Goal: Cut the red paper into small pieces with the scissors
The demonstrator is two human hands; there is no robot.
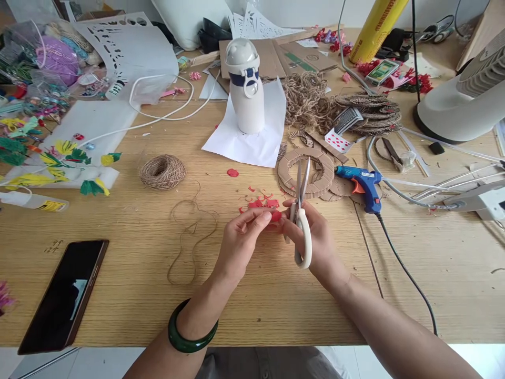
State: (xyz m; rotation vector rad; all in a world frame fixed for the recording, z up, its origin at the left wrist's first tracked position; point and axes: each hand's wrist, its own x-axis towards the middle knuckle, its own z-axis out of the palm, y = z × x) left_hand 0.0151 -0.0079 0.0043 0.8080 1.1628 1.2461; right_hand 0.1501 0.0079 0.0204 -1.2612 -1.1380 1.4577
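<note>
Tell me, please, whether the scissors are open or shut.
The scissors are slightly open: in the right hand, their blades point away from the person, with a narrow gap between the tips.

A wood-grain tabletop (138, 310) spans the view, a thin dark seam crossing it at right. Behind its far edge stands a pale wall (311, 13); below the near edge shows white floor (98, 364). Soft, even light.

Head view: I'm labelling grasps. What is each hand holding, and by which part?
The left hand pinches a small red piece by its left edge; the right hand holds scissors by the handles.
</note>
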